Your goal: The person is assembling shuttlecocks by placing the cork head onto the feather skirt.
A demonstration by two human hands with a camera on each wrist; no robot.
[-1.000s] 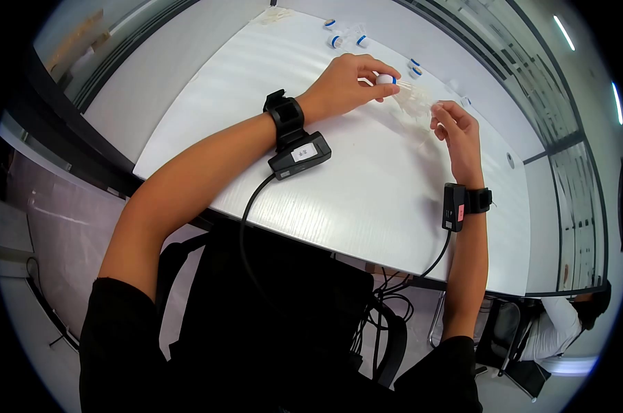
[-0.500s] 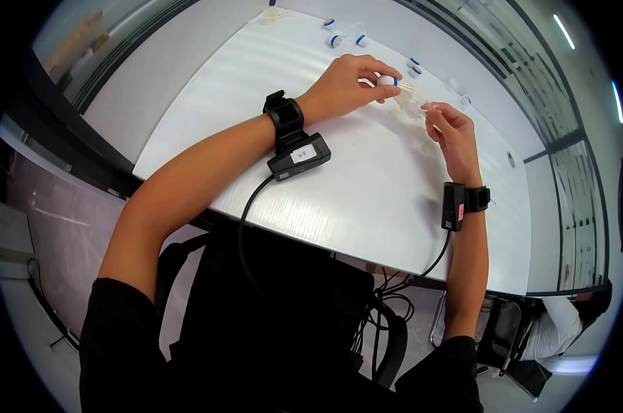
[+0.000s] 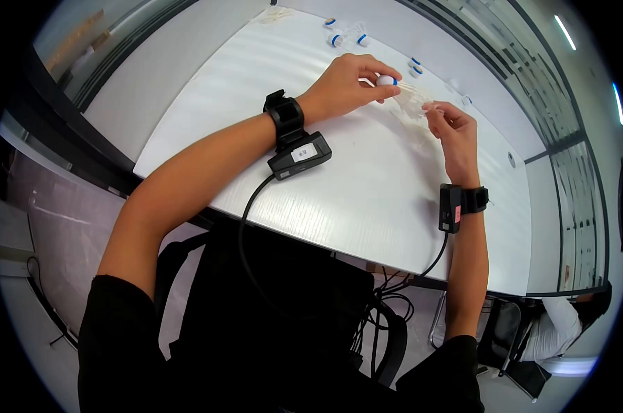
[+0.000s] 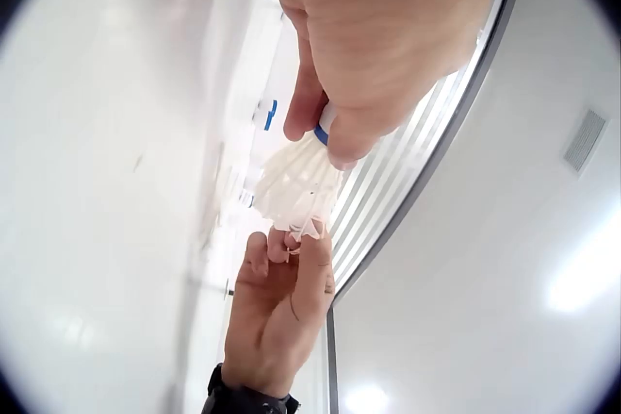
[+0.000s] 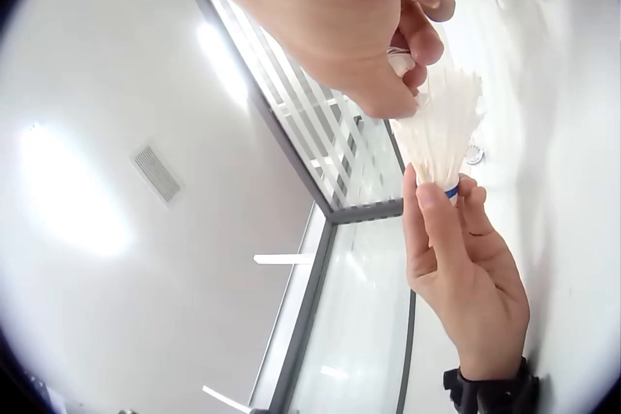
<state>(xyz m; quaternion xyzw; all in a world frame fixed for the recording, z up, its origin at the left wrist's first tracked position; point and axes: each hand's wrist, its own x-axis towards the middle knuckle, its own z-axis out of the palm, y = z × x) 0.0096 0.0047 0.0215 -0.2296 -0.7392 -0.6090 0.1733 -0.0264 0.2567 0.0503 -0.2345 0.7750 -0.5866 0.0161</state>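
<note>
A shuttlecock [image 3: 413,100] with a white cork base and blue band is held above the table. My left hand [image 3: 346,84] grips it by the base between thumb and fingers. Its feather skirt [image 4: 299,181] spreads toward my right hand [image 3: 454,134]. At the skirt's open rim, the right thumb and fingers pinch a small whitish feather bit [image 5: 400,62]. The left wrist view shows thin pale strands at those fingertips. The right wrist view has the left hand [image 5: 473,283] around the blue band.
More shuttlecocks lie along the table's back edge: one blue-banded shuttlecock [image 3: 336,41] at back left, others in the middle and right. Loose pale feathers [image 3: 273,15] lie in the far left corner. A partition [image 3: 456,41] borders the back. A cable [image 3: 242,234] runs from each wrist camera.
My right hand has moved slightly left to the feather rim, its fingertips closing on a whitish bit there. The left hand keeps its grip on the base, nearly still.
</note>
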